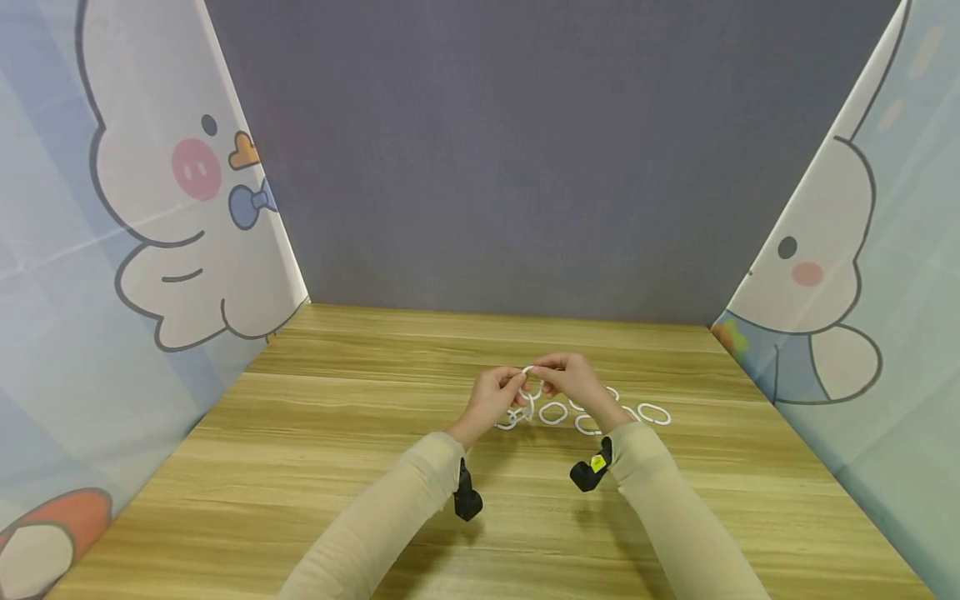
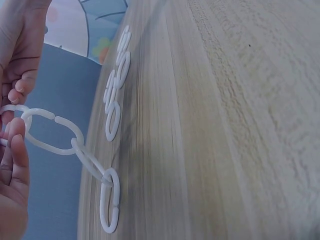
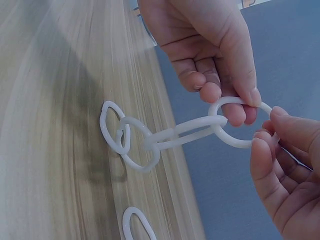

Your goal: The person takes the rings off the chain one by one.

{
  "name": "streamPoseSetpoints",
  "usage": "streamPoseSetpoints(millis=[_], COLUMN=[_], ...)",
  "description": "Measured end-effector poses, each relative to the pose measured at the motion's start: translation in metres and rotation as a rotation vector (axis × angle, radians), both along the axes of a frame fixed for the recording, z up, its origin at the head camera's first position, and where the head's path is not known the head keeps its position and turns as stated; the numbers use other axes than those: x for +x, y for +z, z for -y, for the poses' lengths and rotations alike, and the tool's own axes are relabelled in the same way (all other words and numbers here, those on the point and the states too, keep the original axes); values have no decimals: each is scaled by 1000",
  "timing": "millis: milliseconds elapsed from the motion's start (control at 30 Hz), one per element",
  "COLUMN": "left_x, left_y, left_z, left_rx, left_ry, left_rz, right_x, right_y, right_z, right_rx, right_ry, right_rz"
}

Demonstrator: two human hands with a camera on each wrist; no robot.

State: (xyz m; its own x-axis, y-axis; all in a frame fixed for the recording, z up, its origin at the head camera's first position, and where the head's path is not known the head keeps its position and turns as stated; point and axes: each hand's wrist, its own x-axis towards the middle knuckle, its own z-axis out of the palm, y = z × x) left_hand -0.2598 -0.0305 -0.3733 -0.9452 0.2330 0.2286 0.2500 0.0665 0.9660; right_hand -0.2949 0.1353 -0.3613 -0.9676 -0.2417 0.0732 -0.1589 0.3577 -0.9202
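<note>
A short chain of white plastic links hangs between my hands and the table. Both hands hold its top link (image 3: pixel 234 144). My left hand (image 1: pixel 491 396) pinches one side of it between thumb and finger. On the other side, the thumb and fingertips of my right hand (image 1: pixel 576 382) pinch the same link, close to the left thumb. Another link (image 3: pixel 200 121) passes through it and slopes down. Below that, a further link (image 3: pixel 135 121) joins the end link (image 3: pixel 103 120), which touches the wooden table. Fingers partly cover the top link, so I cannot tell whether it has a gap.
Several loose white links lie on the wooden table (image 1: pixel 360 500), among them one oval link (image 1: pixel 541 414) near my hands and another (image 1: pixel 669 415) farther right. A grey panel (image 1: pixel 495 167) rises behind the table, with printed cloth walls (image 1: pixel 45 333) at both sides.
</note>
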Motion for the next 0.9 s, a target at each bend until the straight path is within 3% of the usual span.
streamPoseSetpoints(millis=[133, 400, 667, 900], left_x=[-5, -23, -23, -17], left_y=[-4, -26, -29, -24], left_z=[0, -3, 0, -1], left_rx=[5, -27, -18, -81], left_ry=[-24, -25, -36, -2], left_rz=[0, -1, -43, 42], right_x=[0, 0, 1, 0], right_y=[0, 1, 3, 5], right_z=[0, -3, -5, -5], right_rx=[12, 16, -2, -1], right_ry=[-2, 5, 17, 12], right_rz=[-4, 3, 3, 5])
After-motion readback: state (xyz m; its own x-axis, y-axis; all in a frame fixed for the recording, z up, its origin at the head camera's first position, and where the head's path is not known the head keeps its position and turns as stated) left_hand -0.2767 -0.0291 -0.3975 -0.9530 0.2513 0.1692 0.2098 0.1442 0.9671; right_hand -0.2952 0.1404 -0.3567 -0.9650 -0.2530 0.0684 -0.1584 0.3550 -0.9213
